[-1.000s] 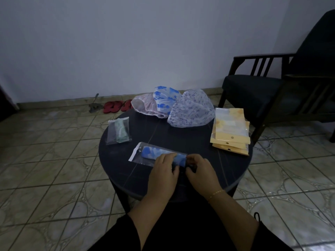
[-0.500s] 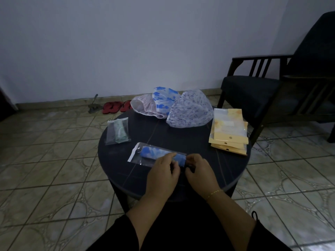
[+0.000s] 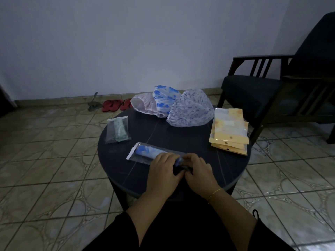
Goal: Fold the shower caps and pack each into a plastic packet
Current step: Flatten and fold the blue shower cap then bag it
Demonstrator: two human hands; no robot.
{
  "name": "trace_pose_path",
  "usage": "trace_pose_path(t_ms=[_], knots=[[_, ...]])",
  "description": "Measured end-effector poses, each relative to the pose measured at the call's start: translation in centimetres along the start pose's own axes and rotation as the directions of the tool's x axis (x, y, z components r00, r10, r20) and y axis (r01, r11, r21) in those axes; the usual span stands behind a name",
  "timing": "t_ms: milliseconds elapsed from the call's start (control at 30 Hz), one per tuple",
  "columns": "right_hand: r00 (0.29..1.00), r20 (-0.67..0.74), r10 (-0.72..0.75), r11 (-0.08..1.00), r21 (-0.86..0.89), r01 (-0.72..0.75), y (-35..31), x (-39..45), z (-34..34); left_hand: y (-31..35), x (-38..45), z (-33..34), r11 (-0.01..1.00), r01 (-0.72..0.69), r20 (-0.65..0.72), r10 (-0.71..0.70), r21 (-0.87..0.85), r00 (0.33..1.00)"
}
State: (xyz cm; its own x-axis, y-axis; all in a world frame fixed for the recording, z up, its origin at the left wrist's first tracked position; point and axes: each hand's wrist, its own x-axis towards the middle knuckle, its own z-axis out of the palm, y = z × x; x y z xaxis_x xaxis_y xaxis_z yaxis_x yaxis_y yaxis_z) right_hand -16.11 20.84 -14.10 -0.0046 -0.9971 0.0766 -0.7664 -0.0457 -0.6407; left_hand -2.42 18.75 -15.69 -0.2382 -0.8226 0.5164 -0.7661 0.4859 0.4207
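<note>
A rolled blue-and-white plastic shower cap (image 3: 145, 151) lies inside a clear rectangular plastic packet (image 3: 135, 155) at the near edge of the dark round table (image 3: 181, 140). The left hand (image 3: 164, 173) and right hand (image 3: 198, 172) pinch the packet's near end with curled fingers. Farther left, a second clear packet (image 3: 117, 129) holds a folded green cap.

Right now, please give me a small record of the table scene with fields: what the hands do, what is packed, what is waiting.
left hand: left hand holds the near end of the clear packet
right hand: right hand pinches the packet's open end
in progress: folded blue cap inside the clear packet
packed: green cap packet, table's left side
waiting: three unfolded caps at the far edge
supplies: stack of yellow packets, right side
surface: round dark table
</note>
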Motion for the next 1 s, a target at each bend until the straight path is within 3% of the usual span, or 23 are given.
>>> trace_pose_path(t_ms=[267,633,700,800,900,1000], knots=[[0.998,0.022,0.062,0.997,0.041,-0.063,-0.3,0.1,-0.2,0.1,0.0,-0.2,1.0,0.0,0.063,0.001,-0.018,0.998],[0.962,-0.153,0.227,0.941,0.29,-0.176,-0.8,1.5,-1.2,0.1,-0.1,-0.4,0.995,-0.016,0.084,0.024,-0.098,0.996],[0.962,-0.074,0.265,0.952,0.18,-0.248,-1.0,2.5,-1.6,0.1,-0.2,-0.7,0.987,0.034,0.075,-0.022,-0.159,0.997],[0.945,0.076,0.318,0.942,-0.136,-0.306,-2.1,3.6,-2.3,-0.1,-0.2,-1.2,0.955,0.147,0.043,-0.14,-0.259,0.989],[0.921,0.089,0.38,0.924,-0.092,-0.372,-3.2,4.3,-2.7,-1.4,0.3,-2.1,0.945,0.18,-0.014,-0.192,-0.274,0.981],[0.919,0.032,0.392,0.92,0.006,-0.393,-3.8,5.4,-2.2,-5.0,1.7,-3.1,0.991,0.132,-0.141,-0.134,-0.025,0.981]])
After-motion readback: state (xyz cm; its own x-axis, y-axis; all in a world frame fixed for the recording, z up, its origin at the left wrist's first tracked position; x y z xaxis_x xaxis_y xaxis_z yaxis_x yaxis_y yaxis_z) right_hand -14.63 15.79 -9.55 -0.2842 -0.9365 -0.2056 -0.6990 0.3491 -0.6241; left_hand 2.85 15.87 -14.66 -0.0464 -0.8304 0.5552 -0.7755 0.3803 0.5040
